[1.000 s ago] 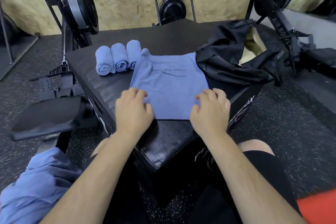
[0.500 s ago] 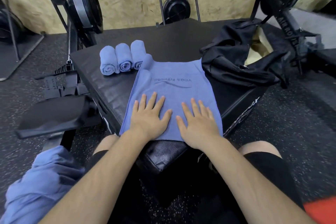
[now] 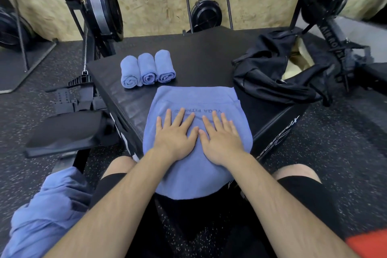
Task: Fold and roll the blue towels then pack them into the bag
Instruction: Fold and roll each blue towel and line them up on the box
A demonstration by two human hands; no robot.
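A folded blue towel [image 3: 194, 98] with dark lettering lies flat on the black padded box [image 3: 205, 58], its near end hanging over the box's front corner. My left hand [image 3: 174, 134] and my right hand [image 3: 221, 136] press side by side on it, palms down, fingers straight and spread. Three rolled blue towels [image 3: 147, 68] lie in a row behind it to the left. The black bag [image 3: 272, 69] sits open at the box's right corner, its pale lining showing.
A heap of loose blue towels [image 3: 46, 209] lies on the floor at lower left. Rowing machines stand around: a seat and footplate [image 3: 69, 115] at left, flywheels [image 3: 102, 8] against the chipboard wall, another machine [image 3: 335, 33] behind the bag.
Both hands went from gripping the towel's near corners to lying flat on it. The towel has slid toward me, its near end now draping over the box's corner.
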